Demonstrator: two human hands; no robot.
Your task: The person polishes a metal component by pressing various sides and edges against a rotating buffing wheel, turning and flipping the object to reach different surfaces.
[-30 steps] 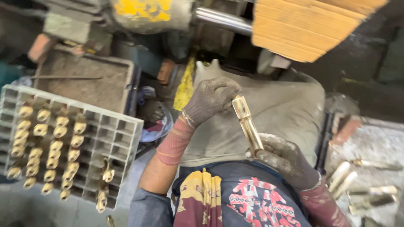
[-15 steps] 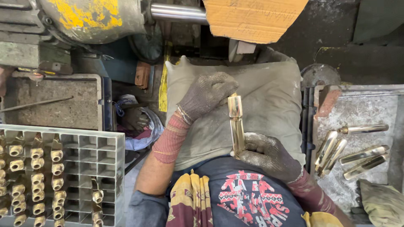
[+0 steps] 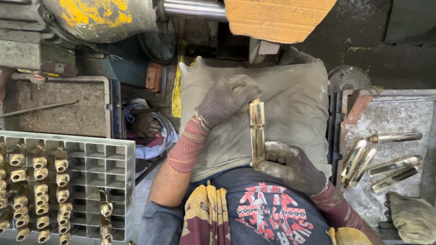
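Note:
A long shiny brass fitting (image 3: pixel 257 132) stands upright over a dusty grey cushion (image 3: pixel 290 100) in my lap. My left hand (image 3: pixel 225 98), in a dirty grey glove, pinches its upper end. My right hand (image 3: pixel 290 166), gloved the same way, grips its lower end from beneath. Both hands hold the same piece between them.
A grey compartment crate (image 3: pixel 91 159) at the left holds several brass fittings (image 3: pixel 38 181). A metal tray (image 3: pixel 399 113) at the right carries several polished brass pieces (image 3: pixel 390 163). Ahead stand a yellow-painted machine (image 3: pixel 95 16), its steel shaft (image 3: pixel 193 8), and a cardboard sheet (image 3: pixel 277 18).
The brass fitting has turned from a slight tilt to upright. The view has swung right, so the crate sits further left and the tray of polished pieces shows more fully.

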